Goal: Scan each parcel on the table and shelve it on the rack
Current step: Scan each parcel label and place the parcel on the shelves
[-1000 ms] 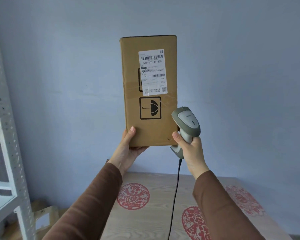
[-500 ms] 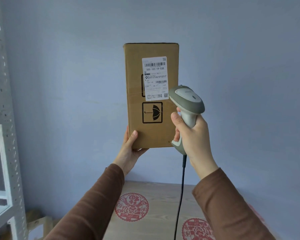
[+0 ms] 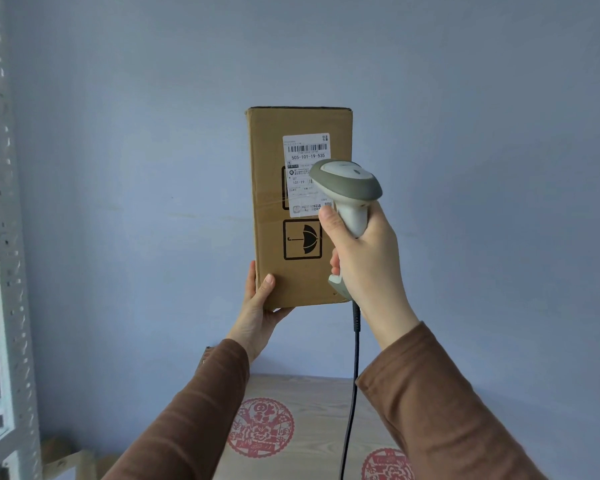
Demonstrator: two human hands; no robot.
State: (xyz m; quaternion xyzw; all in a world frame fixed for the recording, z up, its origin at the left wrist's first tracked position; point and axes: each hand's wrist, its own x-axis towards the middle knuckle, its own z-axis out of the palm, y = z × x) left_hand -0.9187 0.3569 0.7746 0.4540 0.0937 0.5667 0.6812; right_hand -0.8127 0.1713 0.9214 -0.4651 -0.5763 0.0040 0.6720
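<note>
While our left hand (image 3: 257, 315) grips the upright cardboard parcel (image 3: 300, 206) from below, our right hand (image 3: 364, 258) clasps the barcode scanner (image 3: 347, 188) before its label (image 3: 305, 157): scanning now, shelving likely next.

One parcel (image 3: 274, 202), one label (image 3: 303, 157), one scanner (image 3: 349, 188), one cable (image 3: 352, 393). Two hands: left (image 3: 257, 313), right (image 3: 364, 258). Two red paper-cuts (image 3: 260, 426) on surface (image 3: 312, 410). One rack (image 3: 4, 271).
</note>
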